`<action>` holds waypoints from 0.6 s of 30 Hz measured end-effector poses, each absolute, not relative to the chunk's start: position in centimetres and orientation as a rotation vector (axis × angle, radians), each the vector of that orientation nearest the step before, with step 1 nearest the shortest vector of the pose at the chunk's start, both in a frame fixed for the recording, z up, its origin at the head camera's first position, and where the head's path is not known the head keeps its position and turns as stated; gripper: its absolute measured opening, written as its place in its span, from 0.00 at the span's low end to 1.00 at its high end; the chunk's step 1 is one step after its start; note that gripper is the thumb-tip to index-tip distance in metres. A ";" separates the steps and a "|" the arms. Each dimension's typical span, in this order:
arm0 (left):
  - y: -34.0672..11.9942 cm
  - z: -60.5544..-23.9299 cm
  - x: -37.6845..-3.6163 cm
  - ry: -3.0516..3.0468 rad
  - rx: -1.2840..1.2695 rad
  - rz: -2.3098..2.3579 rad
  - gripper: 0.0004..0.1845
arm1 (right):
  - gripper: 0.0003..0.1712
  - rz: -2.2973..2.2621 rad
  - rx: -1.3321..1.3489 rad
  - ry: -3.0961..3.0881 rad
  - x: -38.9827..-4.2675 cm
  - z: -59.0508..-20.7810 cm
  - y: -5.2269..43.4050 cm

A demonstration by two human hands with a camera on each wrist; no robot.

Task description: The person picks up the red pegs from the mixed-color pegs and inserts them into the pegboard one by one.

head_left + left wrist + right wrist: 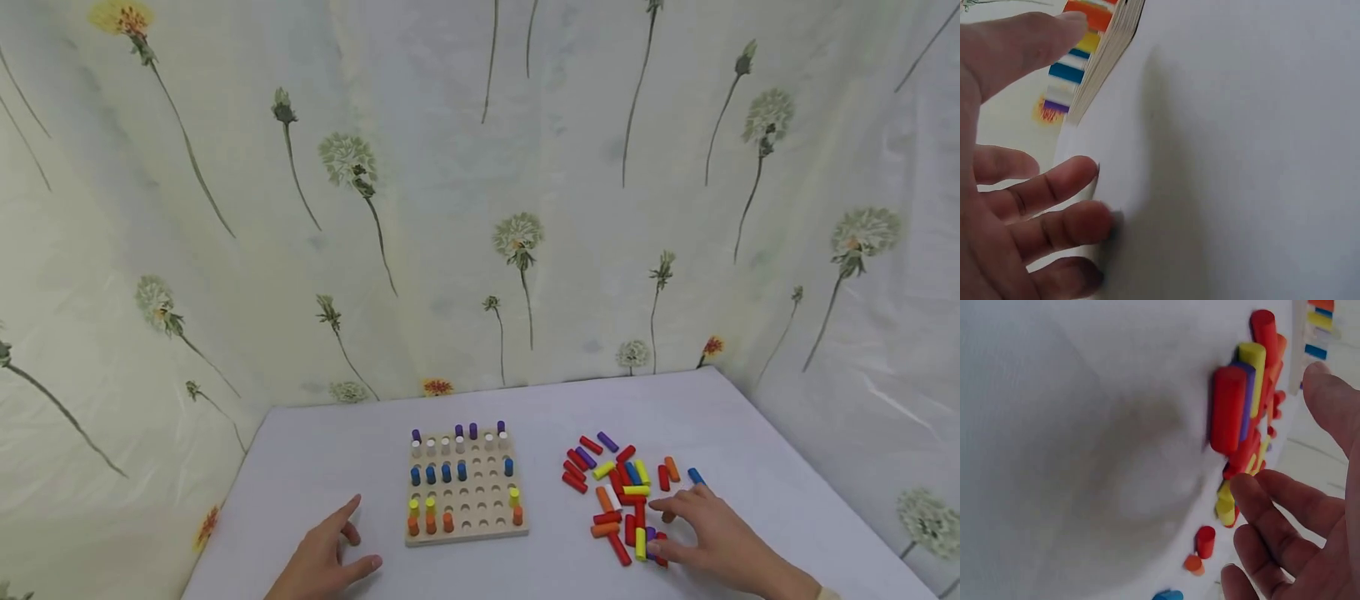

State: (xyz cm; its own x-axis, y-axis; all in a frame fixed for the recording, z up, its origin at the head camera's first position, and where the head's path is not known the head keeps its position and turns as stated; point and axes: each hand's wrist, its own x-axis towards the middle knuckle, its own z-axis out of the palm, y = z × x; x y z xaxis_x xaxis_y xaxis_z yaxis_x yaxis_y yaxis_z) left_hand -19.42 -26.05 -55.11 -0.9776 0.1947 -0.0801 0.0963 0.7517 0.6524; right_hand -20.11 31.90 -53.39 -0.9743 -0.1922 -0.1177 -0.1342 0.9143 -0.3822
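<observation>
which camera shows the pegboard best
The head view: the whole pegboard shows there, with its standing pegs. The left wrist view catches only one side and some pegs; the right wrist view, just a sliver.

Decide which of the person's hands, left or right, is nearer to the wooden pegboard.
Left. The left hand is just off the left side of the pegboard, apart from it; the right hand is farther away, right of it, by the loose pegs.

Matt wooden board [467,539] and smooth-surfaced pegs [1229,411]
</observation>
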 end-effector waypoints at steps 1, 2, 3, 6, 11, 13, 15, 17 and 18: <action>-25.5 -55.3 -19.6 2.794 0.240 1.044 0.52 | 0.36 -0.574 -0.243 2.910 -20.0 -53.7 31.7; -24.9 -55.5 -19.9 2.785 0.245 1.055 0.52 | 0.37 -0.583 -0.236 2.900 -20.0 -53.9 31.6; -24.4 -55.7 -20.1 2.784 0.254 1.072 0.52 | 0.38 -0.587 -0.232 2.892 -19.9 -54.1 31.4; -22.9 -56.0 -20.7 2.783 0.286 1.100 0.52 | 0.39 -0.585 -0.205 2.885 -19.8 -54.6 30.8; -20.8 -56.4 -21.4 2.802 0.383 1.143 0.50 | 0.41 -0.548 -0.188 2.928 -19.8 -54.8 30.5; -20.3 -56.4 -21.5 2.815 0.384 1.142 0.48 | 0.40 -0.527 -0.189 2.950 -19.8 -54.9 30.5; -20.0 -56.3 -21.5 2.826 0.358 1.135 0.47 | 0.40 -0.526 -0.183 2.960 -19.9 -55.1 30.5; -19.8 -56.4 -21.5 2.834 0.320 1.132 0.46 | 0.40 -0.533 -0.164 2.966 -19.9 -55.3 30.5; -19.7 -56.5 -21.5 2.834 0.292 1.127 0.45 | 0.40 -0.542 -0.149 2.966 -20.0 -55.3 30.4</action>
State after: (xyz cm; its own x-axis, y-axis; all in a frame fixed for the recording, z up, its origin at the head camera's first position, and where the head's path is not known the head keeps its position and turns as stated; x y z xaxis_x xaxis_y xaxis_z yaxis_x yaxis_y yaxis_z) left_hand -21.51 -19.67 -56.53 -0.9789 0.2045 -0.0022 0.1471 0.7115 0.6871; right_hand -19.95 30.43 -55.32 -0.9876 -0.1187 -0.1028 -0.0747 0.9308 -0.3578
